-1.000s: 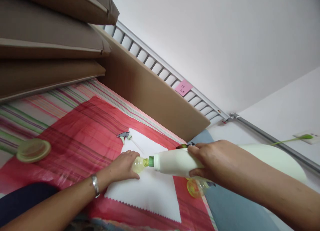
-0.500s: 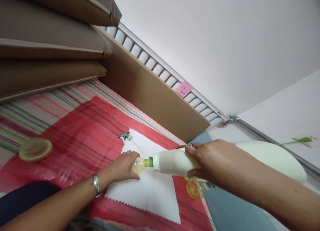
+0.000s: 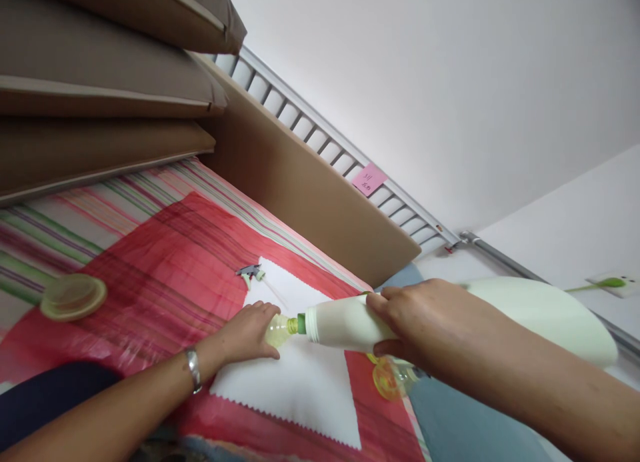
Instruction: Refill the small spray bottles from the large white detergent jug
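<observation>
My left hand (image 3: pixel 255 332) is closed around a small clear spray bottle (image 3: pixel 278 330) with a yellowish neck. In my right hand (image 3: pixel 405 315) is a large pale green bottle (image 3: pixel 340 323), tilted over on its side. Its green spout (image 3: pixel 301 323) meets the small bottle's neck; whether liquid is flowing I cannot tell. Under the small bottle lies a white cloth (image 3: pixel 300 395) with zigzag edges. A spray trigger head (image 3: pixel 251 273) with its thin tube rests at the cloth's far left corner.
A round translucent yellowish lid (image 3: pixel 74 297) lies at left on the red plastic sheet (image 3: pixel 165 262). Behind my right forearm is a clear and orange container (image 3: pixel 393 377), partly hidden. Brown cushions (image 3: pixel 100 82) are stacked at upper left, near a tan board (image 3: pixel 310 182) along the railing.
Both hands and the two bottles hold nearly the same place. The large bottle's base and my right forearm have shifted very slightly.
</observation>
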### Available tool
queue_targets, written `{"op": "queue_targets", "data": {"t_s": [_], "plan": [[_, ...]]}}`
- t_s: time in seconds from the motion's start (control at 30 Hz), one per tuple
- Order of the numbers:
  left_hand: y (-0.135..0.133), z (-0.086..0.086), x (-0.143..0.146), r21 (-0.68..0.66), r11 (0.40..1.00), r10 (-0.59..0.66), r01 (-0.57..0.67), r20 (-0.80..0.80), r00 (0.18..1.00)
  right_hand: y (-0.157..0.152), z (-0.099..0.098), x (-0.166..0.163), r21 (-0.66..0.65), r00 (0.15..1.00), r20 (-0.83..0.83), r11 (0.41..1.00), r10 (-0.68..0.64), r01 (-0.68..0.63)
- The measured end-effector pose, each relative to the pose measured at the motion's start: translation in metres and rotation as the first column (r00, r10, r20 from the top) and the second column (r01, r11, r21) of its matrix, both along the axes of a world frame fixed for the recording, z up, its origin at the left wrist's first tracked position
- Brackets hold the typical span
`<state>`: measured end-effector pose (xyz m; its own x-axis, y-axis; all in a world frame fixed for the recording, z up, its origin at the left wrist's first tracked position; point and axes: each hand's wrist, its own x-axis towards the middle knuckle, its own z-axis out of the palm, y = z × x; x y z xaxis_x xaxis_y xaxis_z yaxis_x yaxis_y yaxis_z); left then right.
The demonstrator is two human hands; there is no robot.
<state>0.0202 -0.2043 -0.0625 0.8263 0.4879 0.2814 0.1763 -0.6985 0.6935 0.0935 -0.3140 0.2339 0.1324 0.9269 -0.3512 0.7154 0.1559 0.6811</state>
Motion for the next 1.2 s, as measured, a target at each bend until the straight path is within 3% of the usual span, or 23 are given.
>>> {"op": "queue_targets", "data": {"t_s": [0.97, 1.2], "plan": [[-0.001, 0.003, -0.002, -0.023, 1.000, 0.001, -0.002, -0.010, 1.000, 0.003, 0.000, -0.003, -0.002, 1.000, -0.005, 1.000, 0.002, -0.002], [0.002, 0.005, -0.004, -0.112, 0.994, 0.011, -0.009, 0.016, 1.000, -0.010, -0.004, 0.019, 0.083, 0.997, -0.082, 0.997, 0.015, -0.008]]}}
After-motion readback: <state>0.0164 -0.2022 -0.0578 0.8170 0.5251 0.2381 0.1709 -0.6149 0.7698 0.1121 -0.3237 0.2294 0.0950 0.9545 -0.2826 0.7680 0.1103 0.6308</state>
